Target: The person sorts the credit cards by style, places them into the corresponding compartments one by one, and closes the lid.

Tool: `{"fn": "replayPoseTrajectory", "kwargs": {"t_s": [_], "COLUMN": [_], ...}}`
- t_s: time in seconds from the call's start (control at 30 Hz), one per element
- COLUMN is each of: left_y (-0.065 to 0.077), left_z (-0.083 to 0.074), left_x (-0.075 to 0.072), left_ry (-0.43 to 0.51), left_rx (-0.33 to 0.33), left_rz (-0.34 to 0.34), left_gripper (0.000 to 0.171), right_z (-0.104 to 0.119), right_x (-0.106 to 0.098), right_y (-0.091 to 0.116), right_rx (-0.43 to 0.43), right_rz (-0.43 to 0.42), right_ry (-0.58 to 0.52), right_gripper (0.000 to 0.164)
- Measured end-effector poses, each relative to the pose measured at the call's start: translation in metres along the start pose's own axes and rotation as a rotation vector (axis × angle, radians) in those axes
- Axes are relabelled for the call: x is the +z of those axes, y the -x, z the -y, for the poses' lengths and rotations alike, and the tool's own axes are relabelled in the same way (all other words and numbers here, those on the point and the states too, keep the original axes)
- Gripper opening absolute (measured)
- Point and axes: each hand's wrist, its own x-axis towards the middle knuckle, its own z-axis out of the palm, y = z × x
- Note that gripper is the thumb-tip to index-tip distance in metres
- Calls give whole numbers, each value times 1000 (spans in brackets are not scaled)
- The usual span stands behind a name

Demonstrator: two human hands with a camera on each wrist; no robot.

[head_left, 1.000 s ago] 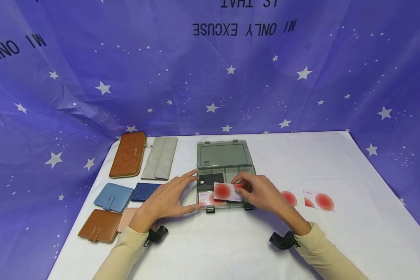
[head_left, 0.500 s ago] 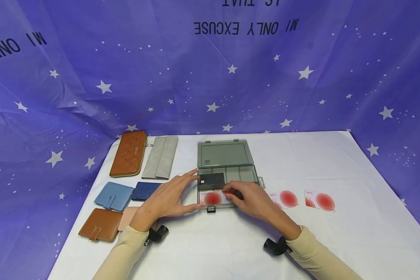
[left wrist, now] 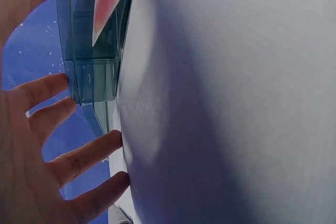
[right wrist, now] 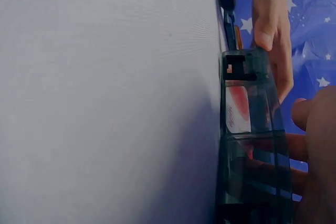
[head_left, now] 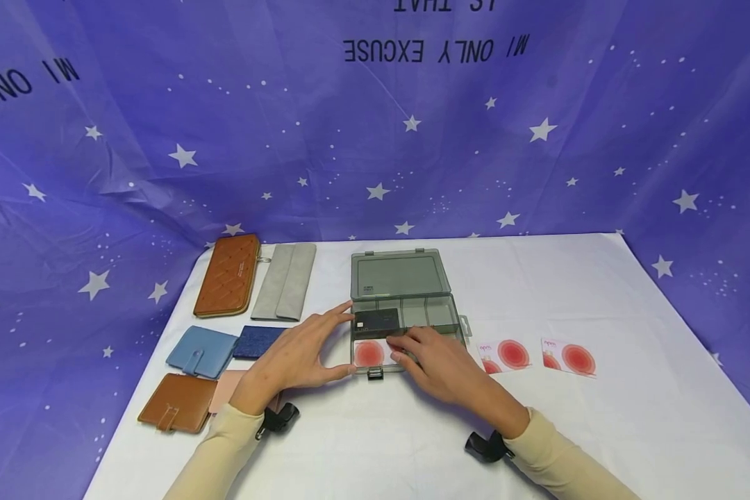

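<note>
The right hand (head_left: 446, 368) dips its fingers into the open box (head_left: 414, 310), at the right end of a red-circled card (head_left: 369, 353); whether they pinch it I cannot tell. The left hand (head_left: 296, 354) has fingers spread wide at the box's left side. The job looks partly done: that card and a black card (head_left: 377, 321), just beyond the right fingers, are inside; two loose cards (head_left: 505, 355) lie out to those fingers' right on the counter (head_left: 375, 444).
</note>
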Motion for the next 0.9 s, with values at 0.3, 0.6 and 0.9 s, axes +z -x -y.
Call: {"fn": "replayPoseTrajectory", "kwargs": {"t_s": [0.3, 0.6, 0.9], "left_y": [0, 0, -1], "left_z": [1, 2, 0], "left_x": [0, 1, 1], "left_ry": [3, 6, 6], "left_rx": [0, 14, 12], "left_rz": [4, 2, 1], "left_gripper": [95, 95, 94], "right_z": [1, -23, -84], "right_x": [2, -26, -65], "right_y": [1, 11, 48], "right_rx": [-68, -49, 32], "right_rz": [11, 7, -42], "right_ry": [119, -46, -135], "right_gripper": [44, 39, 44]}}
